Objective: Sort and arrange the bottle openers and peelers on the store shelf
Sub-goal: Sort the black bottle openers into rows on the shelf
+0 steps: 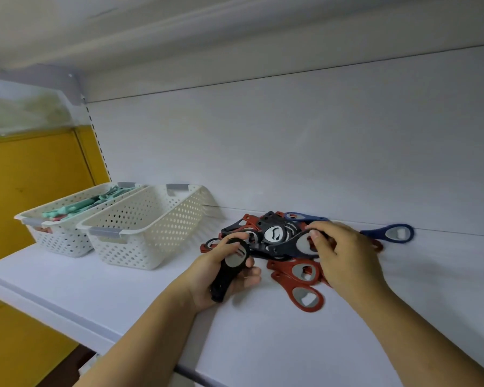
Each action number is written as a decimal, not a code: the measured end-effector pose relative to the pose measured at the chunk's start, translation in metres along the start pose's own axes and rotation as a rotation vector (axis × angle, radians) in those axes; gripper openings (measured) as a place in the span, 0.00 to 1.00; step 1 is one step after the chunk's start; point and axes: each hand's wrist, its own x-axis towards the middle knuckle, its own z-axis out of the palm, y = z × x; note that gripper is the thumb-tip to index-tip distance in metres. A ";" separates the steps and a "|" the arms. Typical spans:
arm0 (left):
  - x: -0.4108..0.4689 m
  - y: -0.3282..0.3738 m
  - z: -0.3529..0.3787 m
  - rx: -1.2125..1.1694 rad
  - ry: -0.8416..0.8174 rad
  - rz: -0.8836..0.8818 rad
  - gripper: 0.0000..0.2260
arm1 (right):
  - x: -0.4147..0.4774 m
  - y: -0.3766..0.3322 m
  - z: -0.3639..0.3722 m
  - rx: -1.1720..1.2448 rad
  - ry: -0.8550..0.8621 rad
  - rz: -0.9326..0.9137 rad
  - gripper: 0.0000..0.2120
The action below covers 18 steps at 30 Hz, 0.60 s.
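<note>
A pile of bottle openers (274, 233) in red, black and blue lies on the white shelf (291, 344) near its back wall. My left hand (221, 275) grips a black bottle opener (229, 268) just left of the pile. My right hand (344, 255) pinches a dark bottle opener (294, 244) on top of the pile. Two red openers (302, 286) lie in front of the pile. One blue opener (394, 233) lies apart at the right. Mint green peelers (90, 203) fill the far-left basket.
Two white perforated baskets stand side by side at the left: the left basket (53, 241) with the peelers, the right basket (140, 247) whose inside is mostly hidden. A yellow panel (25, 191) lies beyond the shelf's left end. The shelf's front edge (67, 317) runs diagonally.
</note>
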 end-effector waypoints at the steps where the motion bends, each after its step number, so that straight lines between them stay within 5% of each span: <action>1: -0.001 -0.001 0.001 0.012 -0.002 0.011 0.09 | -0.006 -0.008 0.007 0.127 -0.060 0.011 0.08; 4: -0.003 -0.003 0.005 0.099 -0.001 0.068 0.08 | -0.022 -0.025 0.028 0.333 -0.199 -0.006 0.07; 11: -0.009 -0.008 0.009 0.313 -0.203 0.047 0.14 | -0.021 -0.028 0.035 0.448 -0.188 0.055 0.14; 18: -0.004 -0.010 0.005 0.238 -0.284 0.031 0.20 | -0.022 -0.031 0.032 0.556 -0.203 0.188 0.06</action>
